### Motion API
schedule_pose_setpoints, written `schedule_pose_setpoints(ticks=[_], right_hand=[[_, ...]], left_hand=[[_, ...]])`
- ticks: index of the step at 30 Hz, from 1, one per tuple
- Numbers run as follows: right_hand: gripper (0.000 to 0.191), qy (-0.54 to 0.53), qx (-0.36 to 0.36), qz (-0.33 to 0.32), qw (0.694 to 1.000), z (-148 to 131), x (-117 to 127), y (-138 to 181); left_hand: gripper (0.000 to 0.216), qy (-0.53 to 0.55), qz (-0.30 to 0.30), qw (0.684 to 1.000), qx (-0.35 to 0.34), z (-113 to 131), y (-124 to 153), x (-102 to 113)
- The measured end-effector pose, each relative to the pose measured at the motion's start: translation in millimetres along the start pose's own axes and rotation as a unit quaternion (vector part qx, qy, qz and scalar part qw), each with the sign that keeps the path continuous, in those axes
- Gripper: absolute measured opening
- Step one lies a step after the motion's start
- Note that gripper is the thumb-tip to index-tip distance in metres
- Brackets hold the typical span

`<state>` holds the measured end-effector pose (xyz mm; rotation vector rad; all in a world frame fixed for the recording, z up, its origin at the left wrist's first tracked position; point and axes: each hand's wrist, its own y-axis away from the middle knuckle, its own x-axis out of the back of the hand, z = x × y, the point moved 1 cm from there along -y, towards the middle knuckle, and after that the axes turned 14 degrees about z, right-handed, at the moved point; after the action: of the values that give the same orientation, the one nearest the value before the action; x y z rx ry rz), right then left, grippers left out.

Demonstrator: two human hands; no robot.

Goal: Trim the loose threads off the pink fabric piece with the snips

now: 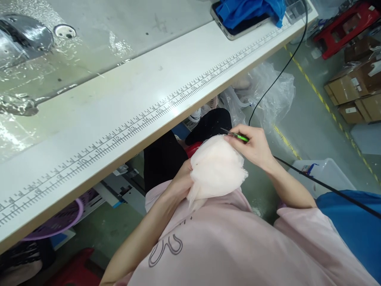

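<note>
A cream-white, rounded piece of soft fabric (218, 167) is held over my lap, with a thin, sheer flap at its lower left. My left hand (183, 179) grips its left side; the fingers are mostly hidden behind the cloth. At the upper right edge, my right hand (254, 145) is closed around small green-handled snips (240, 137), their dark metal tip pointing left, just above the cloth. The thumb and fingertips of that hand touch or nearly touch the fabric's edge; I cannot tell which.
A white sewing table (119, 99) with a printed ruler along its edge lies ahead. On it are a phone (232, 33) under blue cloth (250, 12) and a sewing machine's metal plate (26, 35). A black cable (285, 67) hangs at right, near cardboard boxes (351, 83) and a white bin (324, 172).
</note>
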<state>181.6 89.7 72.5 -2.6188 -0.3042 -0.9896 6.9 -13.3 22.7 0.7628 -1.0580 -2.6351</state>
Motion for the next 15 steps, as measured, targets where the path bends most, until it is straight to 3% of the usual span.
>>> schedule_pose_setpoints(ticks=[2,4,7,11,15], right_hand=[[0.015,0.02,0.042,0.054,0.997,1,9,2],[0.015,0.031,0.095,0.069,0.993,-1,20,6],[0.027,0.045,0.184,0.027,0.981,-7,32,16],[0.028,0.121,0.306,0.0,0.944,-12,36,32],[0.032,0.163,0.359,0.006,0.919,-13,34,39]], left_hand=[[0.038,0.02,0.009,1.0,-0.002,0,-1,1],[0.036,0.038,0.015,0.999,0.001,0,-1,1],[0.032,0.049,0.027,0.998,0.01,0,-2,1],[0.033,0.024,0.039,0.999,0.014,0,-2,2],[0.036,0.029,0.059,0.998,0.014,1,-1,0]])
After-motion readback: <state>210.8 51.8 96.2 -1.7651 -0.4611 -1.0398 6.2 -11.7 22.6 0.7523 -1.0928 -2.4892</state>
